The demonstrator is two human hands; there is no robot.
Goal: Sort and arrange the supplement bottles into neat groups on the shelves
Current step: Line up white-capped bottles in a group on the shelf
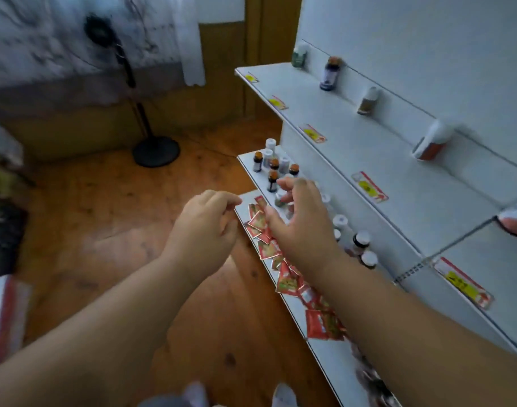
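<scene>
Light was dim and even, with a cool bluish cast on the white shelf (354, 148). Shadows were soft; no glare. Motion blur smeared the fan (125, 92) and left edge. Wide-angle distortion bent the shelf lines.

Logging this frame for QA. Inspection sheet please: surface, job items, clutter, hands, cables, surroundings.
Surface: white upper shelf, white lower shelf; yellow-red price tags on the upper edge.
Job's things: clustered bottles at the lower shelf's far end, more behind the right wrist; four spaced bottles along the upper back.
Clutter: red sachets strewn along the lower edge.
Hands: left hand loosely curled, empty; right hand over the bottles, grip unclear.
Cables: nothing seen.
Surroundings: wooden floor, standing fan.
</scene>
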